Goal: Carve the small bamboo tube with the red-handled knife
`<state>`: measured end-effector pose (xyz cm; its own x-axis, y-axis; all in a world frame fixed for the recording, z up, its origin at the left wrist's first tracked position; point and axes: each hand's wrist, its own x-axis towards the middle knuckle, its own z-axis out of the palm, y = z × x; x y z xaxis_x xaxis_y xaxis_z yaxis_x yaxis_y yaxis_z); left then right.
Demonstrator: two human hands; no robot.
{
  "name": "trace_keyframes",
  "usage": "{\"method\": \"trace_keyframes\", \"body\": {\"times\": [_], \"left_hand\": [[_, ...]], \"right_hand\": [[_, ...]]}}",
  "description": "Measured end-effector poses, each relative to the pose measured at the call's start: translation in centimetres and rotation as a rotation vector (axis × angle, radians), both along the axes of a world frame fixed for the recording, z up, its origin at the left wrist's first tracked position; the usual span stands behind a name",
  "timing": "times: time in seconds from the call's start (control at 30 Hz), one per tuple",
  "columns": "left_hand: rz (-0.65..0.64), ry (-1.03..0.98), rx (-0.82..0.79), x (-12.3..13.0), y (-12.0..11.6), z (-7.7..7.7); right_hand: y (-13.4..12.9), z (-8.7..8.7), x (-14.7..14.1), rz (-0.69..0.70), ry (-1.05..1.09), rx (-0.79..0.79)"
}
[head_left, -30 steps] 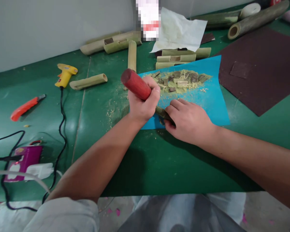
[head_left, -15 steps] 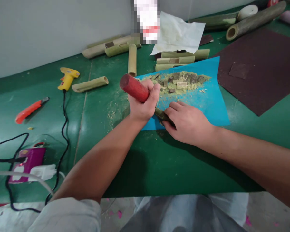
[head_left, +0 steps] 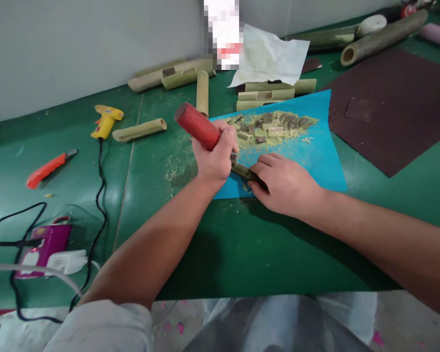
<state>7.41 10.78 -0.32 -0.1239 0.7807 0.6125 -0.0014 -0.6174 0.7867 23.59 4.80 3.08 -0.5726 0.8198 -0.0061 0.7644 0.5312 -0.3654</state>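
My left hand (head_left: 214, 154) is closed round the thick red wooden handle of a chisel (head_left: 197, 126), which slants down to the right. A bit of grey metal shows below the fist, but most of the blade is hidden. My right hand (head_left: 284, 183) grips a dark green bamboo piece (head_left: 242, 171), its fingers wrapped over the right end. The bamboo's left end lies right by the metal; I cannot tell whether they touch. Under both hands lies a blue sheet (head_left: 326, 166), with wood chips and pale shavings (head_left: 275, 128) heaped on its far part.
Cut bamboo tubes (head_left: 202, 93) lie behind the sheet, near a white paper (head_left: 271, 56). To the left are a yellow glue gun (head_left: 106, 122), an orange utility knife (head_left: 47, 170) and a purple power box (head_left: 46, 244) with cables. A dark brown sheet (head_left: 396, 107) lies at right.
My left hand and the red handle have shifted slightly left, and more of the metal and bamboo shows. My right hand stays on the bamboo. The view has tilted a little.
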Motion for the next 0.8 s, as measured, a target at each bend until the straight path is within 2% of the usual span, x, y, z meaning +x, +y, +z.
{"method": "trace_keyframes", "body": {"times": [0.3, 0.5, 0.8], "left_hand": [[0.038, 0.116, 0.018, 0.0, -0.1, 0.0], [0.009, 0.156, 0.042, -0.6, 0.3, -0.2], [0.004, 0.185, 0.017, -0.5, -0.3, 0.6]], "right_hand": [[-0.4, 0.0, 0.1, -0.019, -0.051, 0.053], [-0.5, -0.1, 0.1, -0.017, -0.038, 0.083], [-0.3, -0.1, 0.0, -0.020, -0.049, 0.074]]}}
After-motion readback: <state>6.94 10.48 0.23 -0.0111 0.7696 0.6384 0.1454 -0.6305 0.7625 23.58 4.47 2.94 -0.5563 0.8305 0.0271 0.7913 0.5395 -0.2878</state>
